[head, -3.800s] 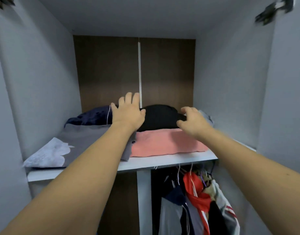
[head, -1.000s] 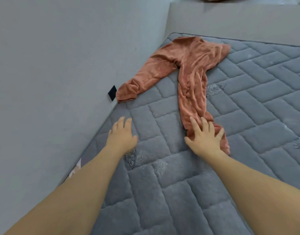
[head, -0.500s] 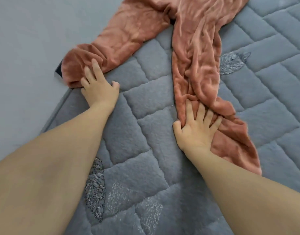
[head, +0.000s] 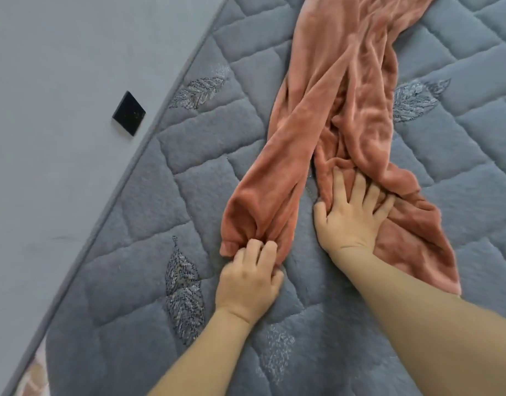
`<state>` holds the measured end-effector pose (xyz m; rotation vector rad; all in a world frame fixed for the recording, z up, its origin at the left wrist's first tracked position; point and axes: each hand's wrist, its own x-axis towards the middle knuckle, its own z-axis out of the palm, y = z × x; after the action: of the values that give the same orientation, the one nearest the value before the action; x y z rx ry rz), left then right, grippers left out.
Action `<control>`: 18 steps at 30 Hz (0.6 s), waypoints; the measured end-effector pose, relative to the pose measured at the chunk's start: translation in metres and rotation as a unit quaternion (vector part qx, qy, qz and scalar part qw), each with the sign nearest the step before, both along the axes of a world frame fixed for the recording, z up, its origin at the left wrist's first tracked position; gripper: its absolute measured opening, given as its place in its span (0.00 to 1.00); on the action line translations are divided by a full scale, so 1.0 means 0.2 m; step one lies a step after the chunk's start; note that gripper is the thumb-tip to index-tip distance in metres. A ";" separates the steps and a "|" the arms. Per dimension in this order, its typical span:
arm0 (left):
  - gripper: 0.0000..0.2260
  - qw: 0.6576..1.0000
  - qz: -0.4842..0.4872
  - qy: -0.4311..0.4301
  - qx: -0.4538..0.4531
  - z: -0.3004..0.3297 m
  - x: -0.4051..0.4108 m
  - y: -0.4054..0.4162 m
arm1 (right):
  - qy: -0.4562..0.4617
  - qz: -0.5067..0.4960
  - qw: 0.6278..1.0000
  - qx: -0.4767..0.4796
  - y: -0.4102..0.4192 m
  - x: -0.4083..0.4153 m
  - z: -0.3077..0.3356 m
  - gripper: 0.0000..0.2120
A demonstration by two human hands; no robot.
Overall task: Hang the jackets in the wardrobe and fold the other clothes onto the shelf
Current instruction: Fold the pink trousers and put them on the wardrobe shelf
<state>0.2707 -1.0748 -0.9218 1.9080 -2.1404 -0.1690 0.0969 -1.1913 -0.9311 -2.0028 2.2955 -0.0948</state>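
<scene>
Single head view, steep downward look, close over quilted bed (head: 188, 172); wall (head: 60, 67) at left.

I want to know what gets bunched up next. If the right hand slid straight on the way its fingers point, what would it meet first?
The right hand lies flat with fingers spread on the pink garment. Straight ahead it would likely run into that garment's rumpled folds just past the fingertips.
</scene>
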 end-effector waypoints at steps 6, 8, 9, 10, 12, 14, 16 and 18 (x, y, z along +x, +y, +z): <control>0.18 0.999 0.019 0.032 -0.031 -0.04 -0.01 -0.01 | -0.020 0.025 0.999 0.022 0.02 -0.03 0.04 0.35; 0.18 0.999 0.027 0.029 -0.038 -0.03 -0.01 -0.01 | -0.053 0.075 0.996 0.024 0.05 -0.09 0.07 0.37; 0.19 0.998 0.031 0.029 -0.037 -0.03 -0.01 -0.01 | -0.064 0.096 0.993 0.017 0.09 -0.15 0.09 0.37; 0.19 0.998 0.037 0.026 -0.037 -0.03 -0.01 -0.02 | -0.061 0.104 0.993 0.004 0.16 -0.23 0.09 0.36; 0.20 0.998 0.041 0.012 -0.034 -0.02 -0.01 0.00 | -0.017 0.050 0.999 -0.005 0.37 -0.41 0.09 0.36; 0.18 0.998 0.042 -0.017 -0.032 0.00 -0.01 0.01 | 0.021 -0.030 0.999 0.024 0.58 -0.57 0.11 0.37; 0.15 0.997 0.061 -0.052 -0.011 0.04 -0.07 0.02 | 0.028 -0.041 0.998 0.042 0.70 -0.65 0.14 0.32; 0.13 0.990 0.107 -0.086 0.023 0.08 -0.15 0.04 | -0.027 -0.032 0.997 0.060 0.69 -0.66 0.18 0.24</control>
<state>0.2401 -1.0671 -0.9064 2.2349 -2.0313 -0.0123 -0.0350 -1.0527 -0.8951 -1.8470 2.2745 -0.0156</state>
